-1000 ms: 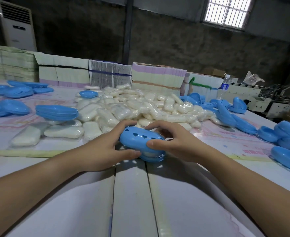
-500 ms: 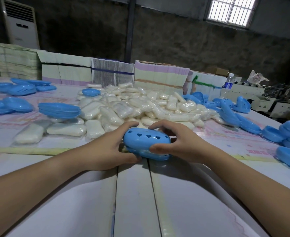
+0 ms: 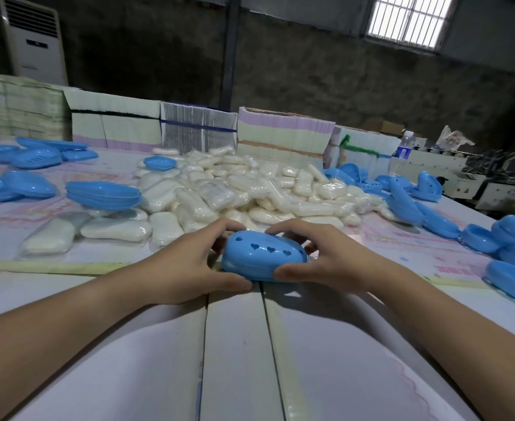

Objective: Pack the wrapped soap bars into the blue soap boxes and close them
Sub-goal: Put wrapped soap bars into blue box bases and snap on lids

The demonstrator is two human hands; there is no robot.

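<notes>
- Both forearms come in from the lower corners and meet in the middle of the worktop (image 3: 238,360), which is covered with pale sheets.
- The left hand (image 3: 186,268) grips the left end of a blue soap box (image 3: 262,258). The thumb lies along the near lower edge of the box, and the fingers curl over the far upper side.
- The right hand (image 3: 332,262) grips the right end of the same box in a mirrored way: the thumb presses the near lower edge, and the bent fingers reach over the top and the far side.
- The soap box sits between the two hands, near the front edge of the printed sheet, with its lid down on its base. The lid has heart-shaped holes in a row. I cannot tell if the box is fully snapped shut.
- Just behind the box lies a big heap of wrapped soap bars (image 3: 250,192), white in clear film.
- A stack of blue box halves (image 3: 103,194) stands on the left of the heap, and more blue boxes (image 3: 511,238) lie at the right side.
- Bundles of flat cartons (image 3: 198,129) stand in a row at the far edge of the worktop.
</notes>
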